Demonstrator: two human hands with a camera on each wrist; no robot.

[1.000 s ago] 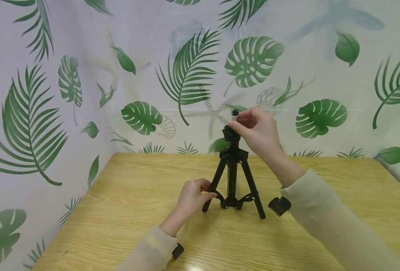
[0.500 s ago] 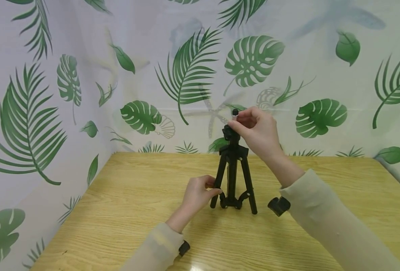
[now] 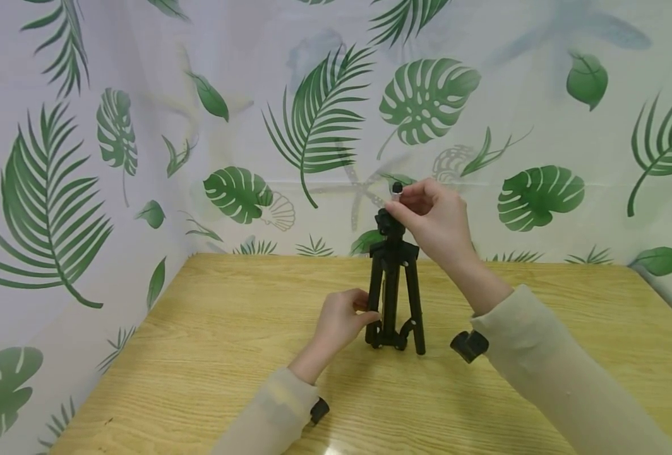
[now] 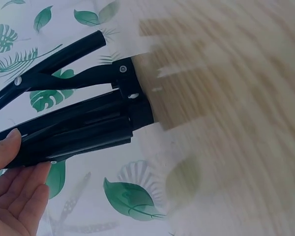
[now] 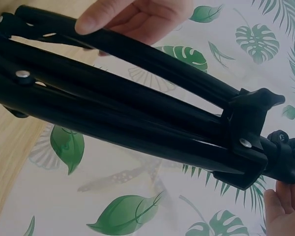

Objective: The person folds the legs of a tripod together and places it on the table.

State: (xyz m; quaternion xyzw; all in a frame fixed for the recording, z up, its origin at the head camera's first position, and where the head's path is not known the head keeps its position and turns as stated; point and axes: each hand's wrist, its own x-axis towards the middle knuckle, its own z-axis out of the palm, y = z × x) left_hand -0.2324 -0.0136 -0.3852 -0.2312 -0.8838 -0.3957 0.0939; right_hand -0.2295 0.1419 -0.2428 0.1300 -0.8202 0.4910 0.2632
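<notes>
A small black tripod (image 3: 390,297) stands roughly upright in the middle of the head view, its legs drawn nearly together. My right hand (image 3: 439,218) pinches its top, just below a small black knob (image 3: 397,188) on a pale stem. Lower down, my left hand (image 3: 338,319) grips the left leg between thumb and fingers. In the left wrist view the lower brace (image 4: 132,93) shows, with one leg angled slightly outward. The right wrist view shows the leg collar (image 5: 246,132) and the left thumb on a leg. Whether the feet touch the table is unclear.
The wooden table (image 3: 199,354) spreads under both arms. Behind and to the left hangs a white cloth (image 3: 324,114) printed with green leaves. A black fitting (image 3: 469,345) sits at the right cuff, and another (image 3: 319,411) at the left.
My left hand has moved right and slightly up with the left leg, and the tripod's spread legs have folded inward toward the centre column. My right hand has stayed at the top.
</notes>
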